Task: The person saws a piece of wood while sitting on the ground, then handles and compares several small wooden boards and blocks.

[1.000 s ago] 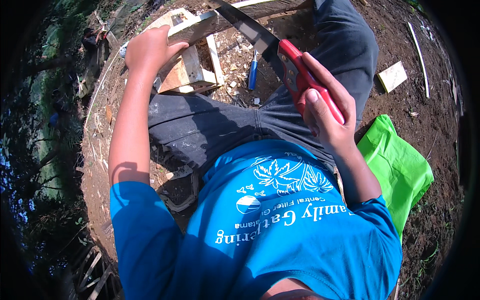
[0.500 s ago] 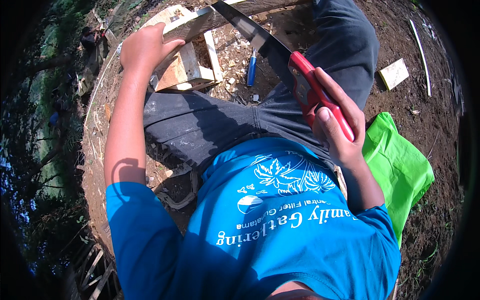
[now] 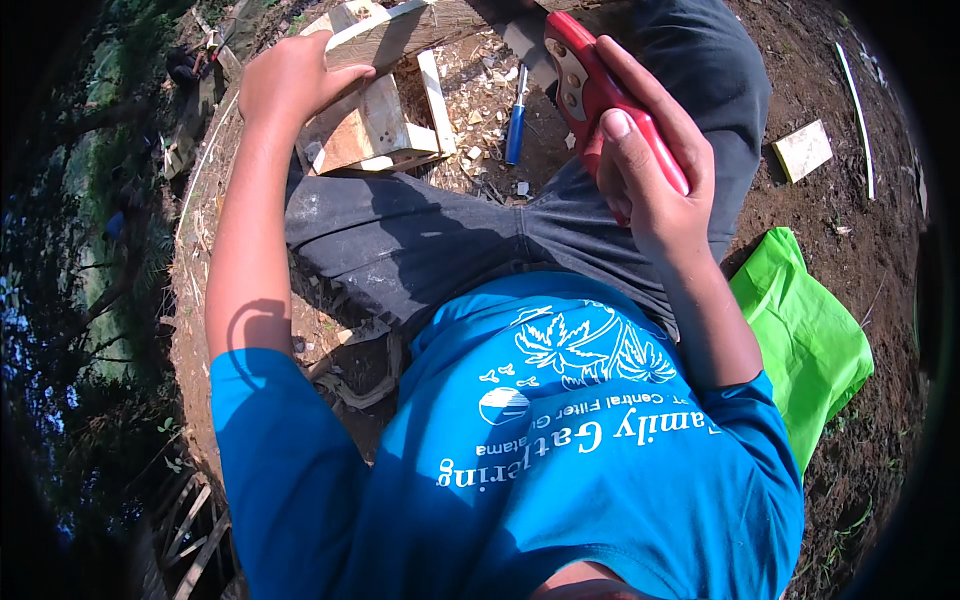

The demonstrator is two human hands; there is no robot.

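My right hand (image 3: 660,165) is wrapped round the red handle of a handsaw (image 3: 572,62), thumb and forefinger lying along the grip. The saw's dark blade runs up to the top edge of the picture, where its far part is cut off. My left hand (image 3: 285,88) grips the end of a wooden plank (image 3: 385,45), with the thumb pointing right along its near side and the other fingers partly hidden. Below the plank sits a pale squared wooden block (image 3: 360,128) with a gap near its right side. A blue-handled chisel (image 3: 516,130) lies on the ground between my legs.
Wood chips (image 3: 478,125) are scattered about the chisel. On the right lie a bright green bag (image 3: 800,345), a small flat board (image 3: 803,150) and a thin pale strip (image 3: 856,120). My bent legs (image 3: 400,225) flank the work. Dark foliage (image 3: 80,250) fills the left.
My right hand has pushed the handsaw away from me and slightly left, so less of its blade shows. The left hand still holds the plank in nearly the same place.
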